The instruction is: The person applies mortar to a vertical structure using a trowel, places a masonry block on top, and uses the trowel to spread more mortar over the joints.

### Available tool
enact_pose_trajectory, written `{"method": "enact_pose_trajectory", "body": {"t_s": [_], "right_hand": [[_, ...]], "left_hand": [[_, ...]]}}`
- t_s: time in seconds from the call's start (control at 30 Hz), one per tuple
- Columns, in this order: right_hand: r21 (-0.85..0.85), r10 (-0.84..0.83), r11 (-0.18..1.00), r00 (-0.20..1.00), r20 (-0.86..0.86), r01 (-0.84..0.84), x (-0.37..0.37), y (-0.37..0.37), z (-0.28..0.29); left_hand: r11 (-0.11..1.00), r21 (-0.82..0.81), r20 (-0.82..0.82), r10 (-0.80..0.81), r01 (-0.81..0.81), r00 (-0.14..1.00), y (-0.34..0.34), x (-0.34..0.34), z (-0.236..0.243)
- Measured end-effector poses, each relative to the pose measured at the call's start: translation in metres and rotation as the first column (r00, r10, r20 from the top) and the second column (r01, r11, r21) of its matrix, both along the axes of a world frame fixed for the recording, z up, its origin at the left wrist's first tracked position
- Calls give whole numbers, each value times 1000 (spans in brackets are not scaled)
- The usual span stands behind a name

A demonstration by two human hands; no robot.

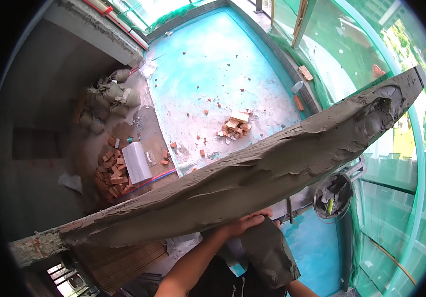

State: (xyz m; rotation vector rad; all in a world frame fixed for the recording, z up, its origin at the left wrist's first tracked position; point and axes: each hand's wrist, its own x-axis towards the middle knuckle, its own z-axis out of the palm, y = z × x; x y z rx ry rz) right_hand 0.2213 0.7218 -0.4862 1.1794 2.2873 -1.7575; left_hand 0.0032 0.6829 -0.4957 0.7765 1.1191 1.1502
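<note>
1. In the head view, a long, narrow wall top covered in smooth grey mortar (233, 183) runs slantwise across the middle, from low on the left to high on the right. It has soft ridges, and a rough dent (371, 116) sits near its right end.
2. A chunky grey block smeared with mortar (270, 252) is on the near side of the wall top, close to the person's body. It leans, with its upper end near the wall's edge.
3. The bare left hand (245, 224) is at the block's upper end, beside the wall's near edge. Its fingers look bent, but I cannot tell how tightly they hold.
4. The right hand is mostly hidden behind the block. Only the right forearm (299, 288) shows well, so I cannot tell if that hand is wide or narrow.
5. A round, dark bucket (316, 202) sits past the block, to the right. Something yellow-green (331, 205) is inside it.
6. The step looks like handling the block beside the wall. To do it well, I think both hands should hold it firmly, because wet mortar may be slippery.
7. It seems best to lift slowly, keep the block level, and keep fingers out from between block and wall. Bumping the soft mortar could spoil it.
</note>
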Motion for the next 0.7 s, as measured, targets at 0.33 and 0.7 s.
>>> {"method": "enact_pose_trajectory", "body": {"t_s": [0.33,0.7], "right_hand": [[74,7,997,1000,-22,-6,-16,10,-7],[244,67,967,998,8,-67,5,35,10]], "left_hand": [[981,-145,-180,102,-129,978,-53,7,-87],[971,-69,33,231,-228,972,18,42,-81]]}}
